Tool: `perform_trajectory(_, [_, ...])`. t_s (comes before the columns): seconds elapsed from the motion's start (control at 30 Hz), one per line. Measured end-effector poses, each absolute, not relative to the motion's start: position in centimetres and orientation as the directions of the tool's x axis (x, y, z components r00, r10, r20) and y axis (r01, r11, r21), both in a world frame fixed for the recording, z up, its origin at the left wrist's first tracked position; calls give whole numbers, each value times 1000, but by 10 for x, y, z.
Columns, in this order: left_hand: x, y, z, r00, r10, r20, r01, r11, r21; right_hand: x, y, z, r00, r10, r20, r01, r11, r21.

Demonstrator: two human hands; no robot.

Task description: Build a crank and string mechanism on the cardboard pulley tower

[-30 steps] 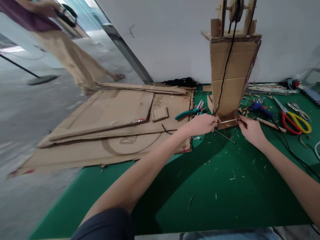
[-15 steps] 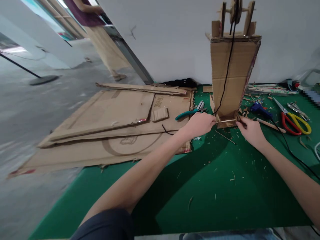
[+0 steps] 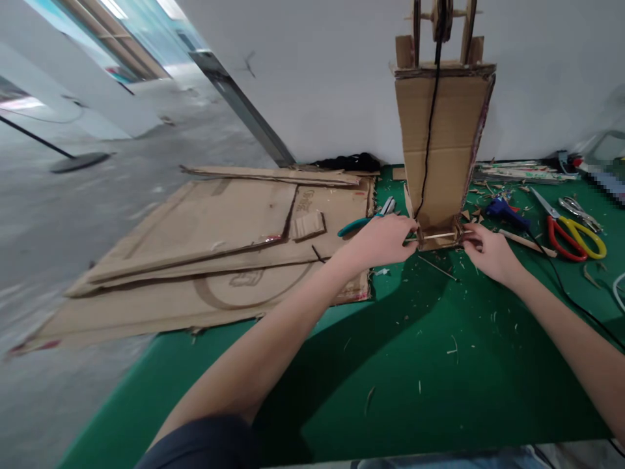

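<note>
A tall cardboard tower [image 3: 442, 117] stands upright on the green table, with a cardboard wheel [image 3: 442, 19] on a stick axle between posts at its top. A black cord [image 3: 430, 133] hangs from the wheel down the tower's front. Across the small tray-like base runs a thin wooden stick [image 3: 439, 236]. At the base's left side my left hand [image 3: 388, 240] is closed, its fingertips pinching the stick's left end. My right hand [image 3: 489, 254] pinches the other end at the right side wall; part of its grip is hidden by the fingers.
Pliers with teal handles [image 3: 356, 226] lie left of the tower, near large flat cardboard sheets [image 3: 219, 218]. To the right are a blue glue gun [image 3: 505, 212], red and yellow scissors [image 3: 569, 234] and a rolled stick [image 3: 527, 243]. A thin metal rod [image 3: 438, 268] lies in front among scraps.
The stick now shows reaching past both side walls to my fingers. My right fingers have shifted slightly outward from the wall. The person in the background has left the view, which has turned slightly.
</note>
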State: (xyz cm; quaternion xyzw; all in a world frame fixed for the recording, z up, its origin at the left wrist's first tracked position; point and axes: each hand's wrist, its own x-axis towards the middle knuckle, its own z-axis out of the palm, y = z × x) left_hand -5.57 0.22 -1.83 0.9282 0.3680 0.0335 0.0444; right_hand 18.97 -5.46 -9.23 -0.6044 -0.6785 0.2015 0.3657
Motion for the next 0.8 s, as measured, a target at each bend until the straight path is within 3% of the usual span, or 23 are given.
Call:
perform_trajectory(0.07, [-54,-5,-14,727,672,141,670,-739,73,193,-55,-90,-26,968,250,737,188,-650])
perform_trajectory(0.13, [-51,-10,-15,747,634,201,639,-768,49,194,-57,-87,-16,957,289,860,161,-485])
perform_trajectory(0.23, [-48,-9,-23,810,561,171,567,-824,17,192,-58,-84,-39,915,403,967,135,-214])
perform_trajectory(0.3, [-49,-2,-29,851,508,135,514,-858,-13,191,-56,-83,-102,879,465,977,177,-121])
perform_trajectory(0.37, [-51,5,-32,878,462,121,468,-883,-22,193,-54,-83,-162,863,478,966,237,-99])
perform_trajectory(0.6, [-57,19,-37,895,408,178,410,-912,28,206,-45,-84,-251,881,401,910,356,-213])
perform_trajectory(0.8, [-57,20,-38,891,420,175,415,-907,67,213,-47,-75,-324,883,339,903,396,-166])
